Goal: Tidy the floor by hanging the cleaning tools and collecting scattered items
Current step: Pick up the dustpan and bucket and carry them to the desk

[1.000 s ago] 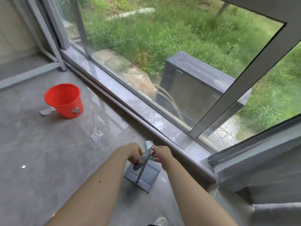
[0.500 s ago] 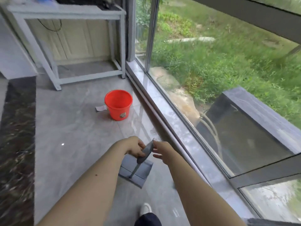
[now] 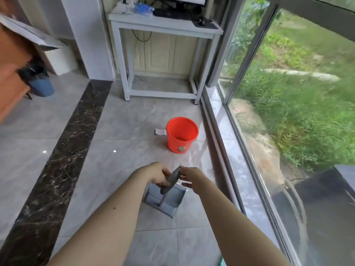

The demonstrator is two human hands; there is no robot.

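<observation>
Open tiled floor fills the left and centre of the frame. Obstacles: orange bucket right of centre, with a paper scrap touching its left side; white table at top centre; glass wall closing the right; blue bin at upper left.

My left hand hides its own fingers behind the dustpan handle. The slip of paper is partly hidden behind the red bucket, whose label is too blurred to read.
</observation>
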